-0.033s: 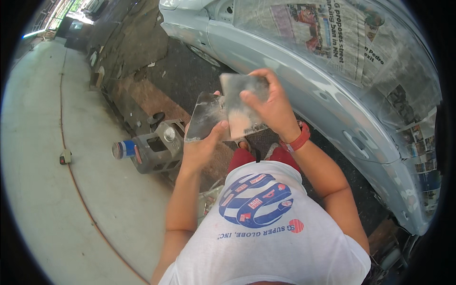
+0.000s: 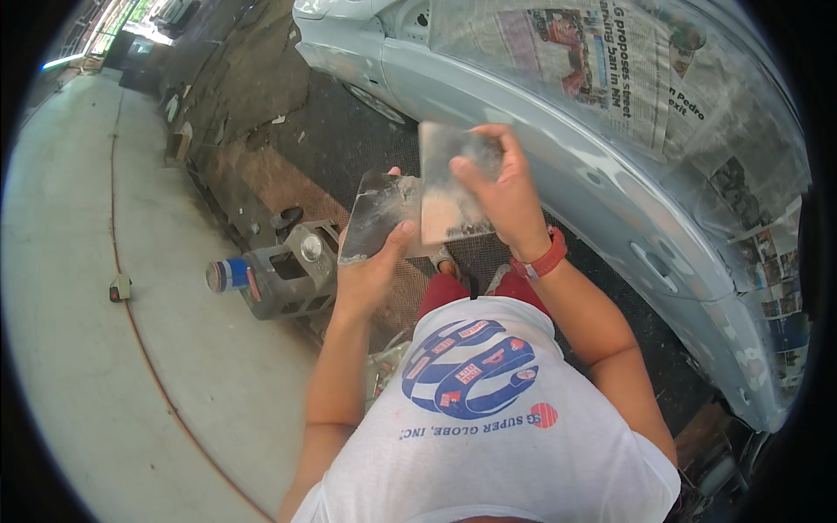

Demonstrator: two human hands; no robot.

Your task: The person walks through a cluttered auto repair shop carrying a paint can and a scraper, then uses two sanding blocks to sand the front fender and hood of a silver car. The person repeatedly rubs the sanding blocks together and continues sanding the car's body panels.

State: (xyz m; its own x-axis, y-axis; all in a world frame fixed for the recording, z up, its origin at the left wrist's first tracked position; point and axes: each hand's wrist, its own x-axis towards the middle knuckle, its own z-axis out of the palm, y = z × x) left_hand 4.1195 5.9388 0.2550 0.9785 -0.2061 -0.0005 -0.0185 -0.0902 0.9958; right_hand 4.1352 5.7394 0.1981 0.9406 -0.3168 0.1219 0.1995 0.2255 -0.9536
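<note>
My left hand (image 2: 370, 277) is closed on the lower edge of a thin dark plate (image 2: 373, 213) streaked with pale residue, its thumb lying on top. My right hand (image 2: 510, 196), with a red watch on the wrist, grips a flat grey rectangular plate (image 2: 443, 166) by its right edge, thumb across the face. A beige, putty-like smear covers that plate's lower part. The two plates sit side by side in front of my body, the grey one slightly overlapping the dark one's right edge. Whether they touch, I cannot tell.
A pale blue-grey car body (image 2: 558, 170) with whitish patches stands along the right, newspaper (image 2: 645, 96) covering its windows. At the left, a blue-banded can (image 2: 228, 275) lies by a grey plastic stand (image 2: 296, 270). A brown cord (image 2: 144, 349) crosses the pale surface (image 2: 61, 209).
My right hand and the grey plate have shifted slightly up and to the right, with the plate turned more upright. My left hand stays nearly in place.
</note>
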